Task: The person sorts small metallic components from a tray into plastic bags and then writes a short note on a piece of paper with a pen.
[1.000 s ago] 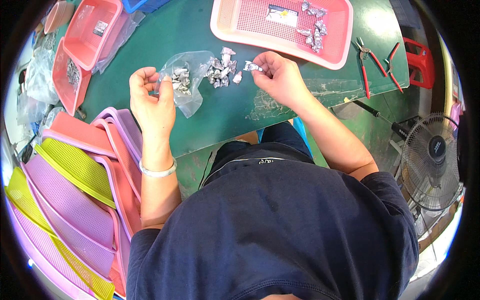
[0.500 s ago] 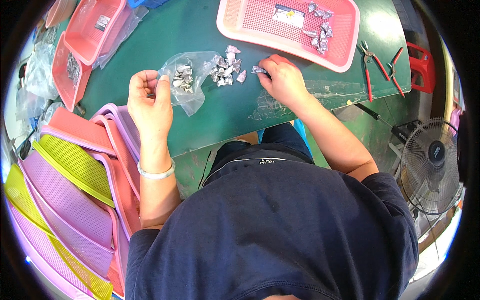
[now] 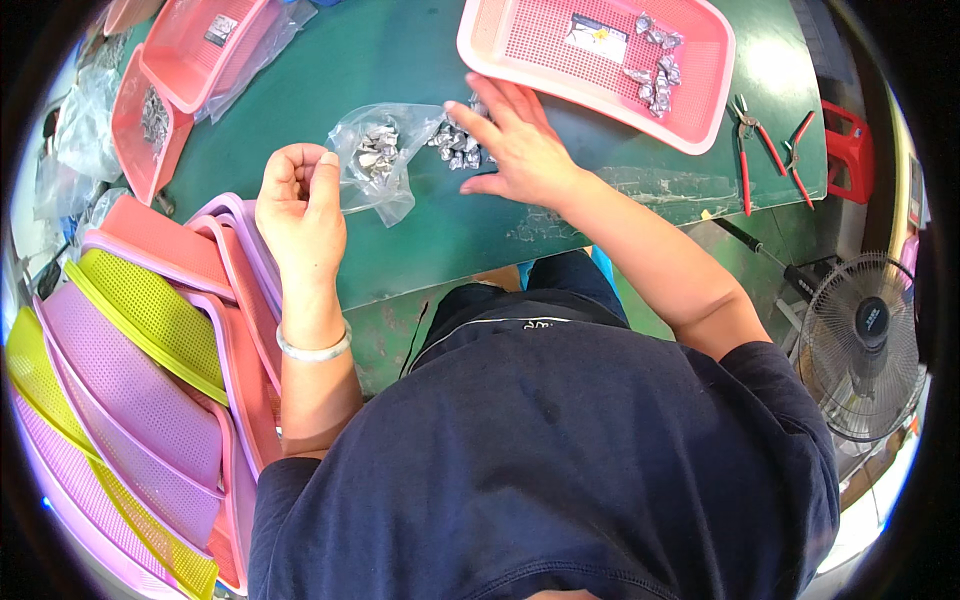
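Hands well apart here, the left hand point(image 3: 303, 200) pinching the clear bag point(image 3: 397, 207) by its edge, the right hand point(image 3: 522, 150) splayed wide at the silver pieces point(image 3: 458, 150).

The right fingers point(image 3: 474, 124) hide part of the silver pile point(image 3: 458, 152), its pieces too small to make out individually. The left fingers point(image 3: 290, 160) cover the pinched edge of the clear bag point(image 3: 397, 205). Toward one o'clock, the top edge crops the pink basket point(image 3: 540, 42).
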A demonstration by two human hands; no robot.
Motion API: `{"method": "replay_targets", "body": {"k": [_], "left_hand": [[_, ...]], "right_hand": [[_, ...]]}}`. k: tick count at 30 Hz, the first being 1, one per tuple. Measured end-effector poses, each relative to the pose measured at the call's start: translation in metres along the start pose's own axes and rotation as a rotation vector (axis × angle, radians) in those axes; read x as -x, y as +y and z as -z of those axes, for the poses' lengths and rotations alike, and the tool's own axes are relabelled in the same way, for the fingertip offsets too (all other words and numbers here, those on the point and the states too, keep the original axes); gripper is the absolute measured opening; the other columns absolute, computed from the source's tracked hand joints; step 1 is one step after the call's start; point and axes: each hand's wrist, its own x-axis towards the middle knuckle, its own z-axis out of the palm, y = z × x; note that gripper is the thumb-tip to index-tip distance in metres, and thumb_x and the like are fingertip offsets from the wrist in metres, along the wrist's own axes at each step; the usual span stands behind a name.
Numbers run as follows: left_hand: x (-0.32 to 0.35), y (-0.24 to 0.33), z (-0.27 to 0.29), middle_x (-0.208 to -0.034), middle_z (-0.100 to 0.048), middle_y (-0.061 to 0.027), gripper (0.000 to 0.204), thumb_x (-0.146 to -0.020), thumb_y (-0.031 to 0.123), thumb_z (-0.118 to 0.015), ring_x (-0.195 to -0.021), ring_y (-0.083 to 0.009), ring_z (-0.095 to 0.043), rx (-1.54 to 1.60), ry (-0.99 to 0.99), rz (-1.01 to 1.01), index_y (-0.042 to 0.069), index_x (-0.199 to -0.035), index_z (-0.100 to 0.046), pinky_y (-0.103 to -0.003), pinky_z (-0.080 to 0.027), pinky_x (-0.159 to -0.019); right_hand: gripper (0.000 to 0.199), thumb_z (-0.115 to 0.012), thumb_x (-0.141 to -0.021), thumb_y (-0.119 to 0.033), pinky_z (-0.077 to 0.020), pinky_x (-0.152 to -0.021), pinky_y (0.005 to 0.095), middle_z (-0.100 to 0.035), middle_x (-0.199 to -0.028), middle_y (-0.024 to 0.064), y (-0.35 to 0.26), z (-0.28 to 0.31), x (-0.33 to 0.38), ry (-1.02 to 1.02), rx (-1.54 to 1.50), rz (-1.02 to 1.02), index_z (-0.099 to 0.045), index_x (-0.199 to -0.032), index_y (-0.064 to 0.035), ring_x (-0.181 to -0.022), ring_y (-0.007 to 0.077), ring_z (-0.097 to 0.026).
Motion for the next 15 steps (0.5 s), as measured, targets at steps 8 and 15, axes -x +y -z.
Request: {"method": "replay_targets", "body": {"k": [8,15], "left_hand": [[0.001,-0.003,0.009,-0.077,-0.056,0.0019,0.006,-0.082,0.0,-0.06,-0.07,-0.0037,-0.05,0.043,-0.023,0.025,0.002,-0.087,-0.058,-0.015,-0.039,-0.064],[0.007,0.001,0.006,-0.077,-0.055,0.0021,0.006,-0.083,0.002,-0.06,-0.069,-0.0031,-0.048,0.026,-0.027,0.044,0.002,-0.088,-0.058,-0.015,-0.037,-0.062]], "right_hand": [[0.044,-0.069,-0.07,-0.035,-0.0289,-0.098,0.0498,-0.045,-0.121,0.0099,-0.008,-0.031,-0.019,-0.003,0.127,0.159,-0.057,-0.106,-0.014,-0.117,0.0323,-0.038],[0.034,-0.069,-0.068,-0.026,-0.0353,-0.084,0.0432,-0.051,-0.098,0.004,0.004,-0.035,-0.011,0.061,0.107,0.286,-0.057,-0.096,-0.0118,-0.088,0.0236,-0.05]]}}
